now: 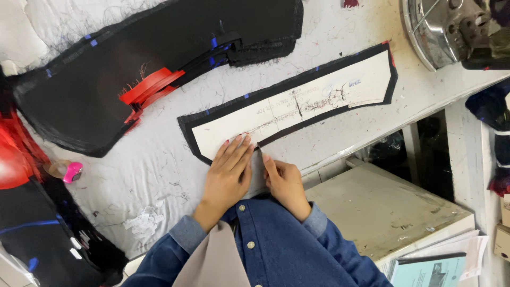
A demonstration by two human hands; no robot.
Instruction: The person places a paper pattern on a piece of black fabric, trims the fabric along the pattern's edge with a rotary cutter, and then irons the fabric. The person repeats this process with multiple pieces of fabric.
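1. The left hand (227, 172) lies flat, fingers (239, 146) stretched out and together, pressing the near left end of a cardboard pattern (297, 103); it grips nothing.
2. The right hand (284, 180) sits just beside it, fingers curled; they seem to pinch a small marking tool at the pattern's near edge, but I cannot tell for sure.
3. The pattern rests on a long black fabric piece (186, 127) in the middle of the tabletop (154, 170), running from near left to far right; the black shows as a border all round it.
4. Judging by this, the pattern is laid and held in place; no traced line is visible, so the marking looks barely begun.
5. A stack of black cut pieces (106, 79) with red strips (146, 87) lies at the far left, untouched.
6. The white tabletop is littered with threads; a metal machine part (441, 29) stands at the far right, and a lower shelf (382, 207) with papers (430, 268) sits near right.
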